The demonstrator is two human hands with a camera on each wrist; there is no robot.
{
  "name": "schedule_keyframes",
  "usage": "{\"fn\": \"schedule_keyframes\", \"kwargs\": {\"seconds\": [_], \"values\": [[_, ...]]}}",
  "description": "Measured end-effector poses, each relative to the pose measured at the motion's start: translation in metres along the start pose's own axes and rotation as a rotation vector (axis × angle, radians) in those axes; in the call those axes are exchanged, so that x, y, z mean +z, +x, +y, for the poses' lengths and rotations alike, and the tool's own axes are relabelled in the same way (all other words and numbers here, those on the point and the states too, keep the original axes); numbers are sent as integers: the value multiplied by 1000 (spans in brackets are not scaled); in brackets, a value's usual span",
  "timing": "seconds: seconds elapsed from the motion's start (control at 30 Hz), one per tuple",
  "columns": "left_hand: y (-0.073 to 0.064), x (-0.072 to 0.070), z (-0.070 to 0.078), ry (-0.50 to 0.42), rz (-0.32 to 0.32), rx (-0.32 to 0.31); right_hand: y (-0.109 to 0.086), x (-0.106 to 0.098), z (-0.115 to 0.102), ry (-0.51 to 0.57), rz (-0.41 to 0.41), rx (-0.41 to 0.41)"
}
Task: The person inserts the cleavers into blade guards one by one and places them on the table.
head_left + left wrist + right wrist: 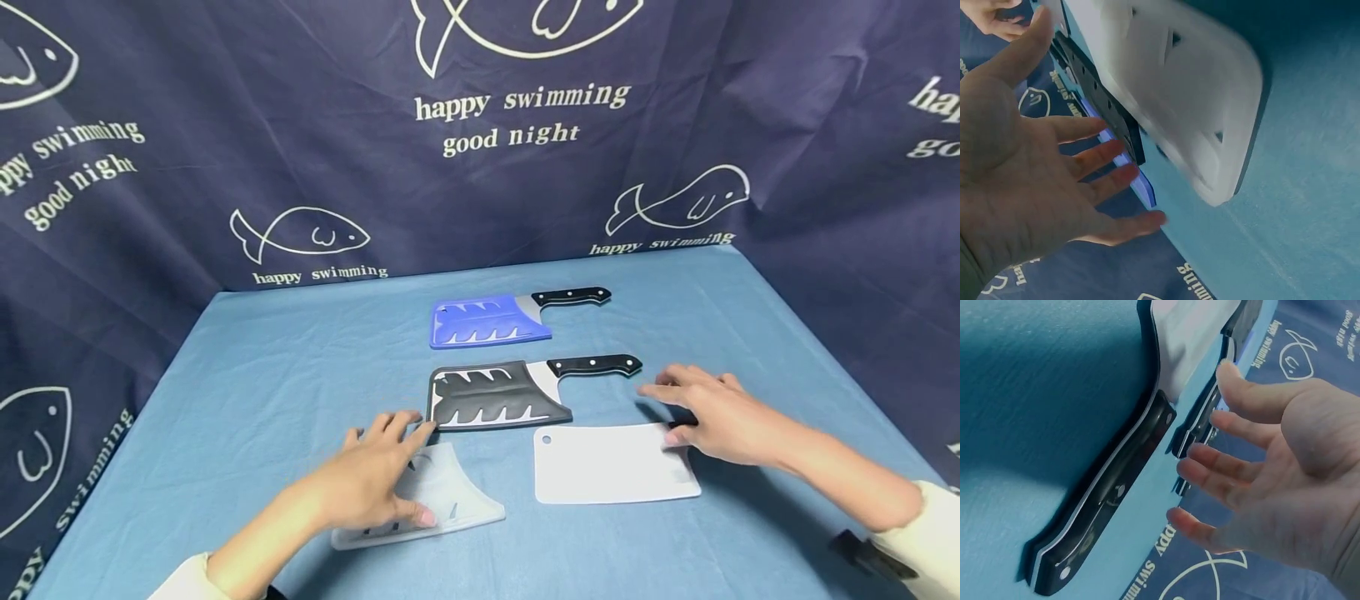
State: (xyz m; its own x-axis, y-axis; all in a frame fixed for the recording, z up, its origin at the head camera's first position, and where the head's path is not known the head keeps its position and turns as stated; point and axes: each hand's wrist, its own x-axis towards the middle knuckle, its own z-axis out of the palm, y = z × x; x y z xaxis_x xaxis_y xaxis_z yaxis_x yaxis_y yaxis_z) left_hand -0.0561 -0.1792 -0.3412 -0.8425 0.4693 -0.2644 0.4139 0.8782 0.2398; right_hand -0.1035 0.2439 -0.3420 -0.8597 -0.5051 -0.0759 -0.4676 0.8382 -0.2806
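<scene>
My left hand [363, 483] is spread over a translucent white blade cover [461, 492] at the front left of the table. In the left wrist view the fingers are apart and the cover [1191, 94] lies beside them, not gripped. To the right lies a bare cleaver, its blade [600, 467] toward the left. Over its handle end hovers my right hand [723, 421], which hides the handle in the head view. The right wrist view shows that black riveted handle [1110, 487] on the cloth, with the loosely bent fingers apart from it.
Behind them lies a cleaver in a black cover [487, 398], handle to the right. Farther back is another cleaver in a blue cover [487, 321]. A blue cloth [285, 358] covers the table, with a dark fish-print curtain [300, 150] around it.
</scene>
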Motion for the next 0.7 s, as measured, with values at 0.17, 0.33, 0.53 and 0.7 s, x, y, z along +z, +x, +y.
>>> {"fn": "schedule_keyframes", "kwargs": {"seconds": [0.17, 0.33, 0.53, 0.7], "values": [[-12, 8, 6, -2, -50, -92, -9, 1, 9, 14, -38, 26], [-17, 14, 10, 2, -83, -155, -15, 5, 17, -32, -55, 22], [-17, 21, 10, 31, -65, -150, -20, 10, 23, -110, -38, -14], [-14, 24, 8, 48, -3, -120, -22, 14, 27, -128, 23, -64]]}}
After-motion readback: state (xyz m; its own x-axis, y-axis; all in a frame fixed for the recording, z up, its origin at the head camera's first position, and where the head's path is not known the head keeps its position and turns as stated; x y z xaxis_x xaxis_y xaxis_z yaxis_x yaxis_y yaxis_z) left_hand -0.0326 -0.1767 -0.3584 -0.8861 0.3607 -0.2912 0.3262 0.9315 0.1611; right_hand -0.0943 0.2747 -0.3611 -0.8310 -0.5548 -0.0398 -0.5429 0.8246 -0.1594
